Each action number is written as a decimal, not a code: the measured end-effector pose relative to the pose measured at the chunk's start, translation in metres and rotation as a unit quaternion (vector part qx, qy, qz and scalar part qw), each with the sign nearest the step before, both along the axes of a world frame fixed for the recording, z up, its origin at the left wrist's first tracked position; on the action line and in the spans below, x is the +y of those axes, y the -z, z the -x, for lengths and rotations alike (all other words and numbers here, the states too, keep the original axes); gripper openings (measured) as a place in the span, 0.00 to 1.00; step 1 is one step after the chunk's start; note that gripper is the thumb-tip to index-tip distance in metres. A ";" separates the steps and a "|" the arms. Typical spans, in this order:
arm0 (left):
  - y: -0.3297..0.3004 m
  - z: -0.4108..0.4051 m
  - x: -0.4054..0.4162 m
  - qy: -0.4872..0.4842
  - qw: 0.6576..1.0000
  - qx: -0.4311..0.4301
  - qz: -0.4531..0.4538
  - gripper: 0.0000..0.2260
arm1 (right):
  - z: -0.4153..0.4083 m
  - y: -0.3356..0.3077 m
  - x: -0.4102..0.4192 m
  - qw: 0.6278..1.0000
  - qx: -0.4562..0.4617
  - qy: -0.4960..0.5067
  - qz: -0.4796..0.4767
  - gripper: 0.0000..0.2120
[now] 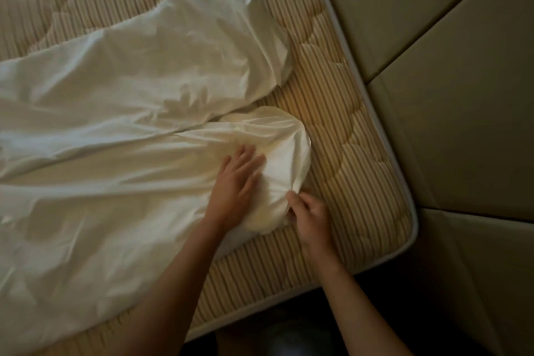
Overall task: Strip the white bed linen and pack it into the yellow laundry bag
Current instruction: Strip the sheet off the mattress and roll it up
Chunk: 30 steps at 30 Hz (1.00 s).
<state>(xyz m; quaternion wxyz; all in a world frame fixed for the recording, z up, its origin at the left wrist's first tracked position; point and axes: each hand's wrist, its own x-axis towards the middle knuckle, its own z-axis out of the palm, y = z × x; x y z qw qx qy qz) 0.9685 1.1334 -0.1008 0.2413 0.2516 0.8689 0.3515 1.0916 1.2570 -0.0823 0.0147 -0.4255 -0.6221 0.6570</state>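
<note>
1. Your left hand [237,182] lay flat on the white bed linen [121,113], fingers straight and slightly spread, palm pressing down on the bunched fold near the mattress corner; it gripped nothing
2. Your right hand [310,220] sat just beside the left, at the lower edge of the same bunched fold, with fingers curled in and pinching the hem of the linen where it met the mattress surface
3. The linen was already off the near corner and lay loose across the striped mattress [355,159], rumpled into two long ridges running from the left side of the view toward the corner; the upper ridge ended in a raised peak further up the bed, the lower ridge ended in the rounded bundle under your hands
4. The mattress topping was quilted, with beige and cream stripes and a pale piped edge, bare along the right side and the near edge
5. Padded wall panels [450,72] in a dull olive tone stood right of the mattress, divided by dark seams
6. The lighting was dim and the floor below the bed edge was too dark to read
</note>
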 end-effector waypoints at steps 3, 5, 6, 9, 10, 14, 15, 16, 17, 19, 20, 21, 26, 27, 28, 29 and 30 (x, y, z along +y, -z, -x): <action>-0.010 0.000 0.003 -0.005 1.000 -0.012 0.006 0.28 | 0.001 -0.010 0.007 0.988 0.024 0.116 0.094 0.13; -0.014 -0.003 0.004 -0.004 1.000 -0.002 0.029 0.30 | 0.000 -0.016 0.020 0.973 0.034 0.183 0.135 0.11; -0.015 -0.005 0.004 -0.008 0.999 0.002 0.039 0.30 | -0.001 -0.018 0.031 0.975 0.029 0.183 0.120 0.13; -0.019 -0.011 0.008 -0.008 0.997 0.026 0.072 0.31 | -0.004 -0.030 0.068 0.997 0.006 0.072 -0.032 0.13; -0.020 -0.013 0.010 -0.006 0.996 0.037 0.086 0.32 | -0.003 -0.036 0.078 0.997 -0.005 0.039 -0.072 0.14; -0.013 -0.021 0.018 0.005 0.986 0.087 0.145 0.30 | 0.002 -0.025 0.103 0.979 -0.085 -0.020 -0.182 0.17; -0.008 -0.024 0.018 0.013 0.982 0.102 0.161 0.30 | 0.002 -0.020 0.103 0.973 -0.111 -0.026 -0.202 0.16; -0.003 -0.027 0.017 0.022 0.977 0.115 0.178 0.29 | 0.002 -0.015 0.101 0.966 -0.134 -0.022 -0.218 0.14; 0.003 -0.030 0.017 0.031 0.972 0.127 0.193 0.28 | 0.003 -0.013 0.096 0.963 -0.145 -0.017 -0.228 0.11; 0.008 -0.031 0.018 0.039 0.968 0.136 0.206 0.28 | 0.005 -0.015 0.081 0.952 -0.149 -0.012 -0.266 0.14; 0.007 -0.029 0.019 0.036 0.971 0.133 0.196 0.27 | 0.007 -0.017 0.072 0.940 -0.136 -0.013 -0.314 0.18; 0.005 -0.028 0.018 0.029 0.975 0.128 0.177 0.27 | 0.009 -0.020 0.063 0.921 -0.110 -0.023 -0.372 0.20; -0.013 -0.032 -0.009 -0.073 0.973 0.144 0.164 0.26 | 0.016 -0.015 0.017 0.877 -0.012 -0.151 -0.455 0.22; -0.015 -0.033 -0.017 -0.093 0.970 0.134 0.179 0.26 | 0.017 -0.015 0.007 0.881 -0.014 -0.168 -0.441 0.22; -0.017 -0.035 -0.027 -0.113 0.968 0.127 0.185 0.26 | 0.018 -0.016 -0.003 0.885 -0.014 -0.181 -0.428 0.23; -0.020 -0.036 -0.038 -0.127 0.966 0.121 0.190 0.26 | 0.019 -0.017 -0.014 0.887 -0.013 -0.192 -0.419 0.24; -0.023 -0.039 -0.051 -0.140 0.965 0.114 0.190 0.26 | 0.020 -0.018 -0.025 0.890 -0.011 -0.202 -0.408 0.24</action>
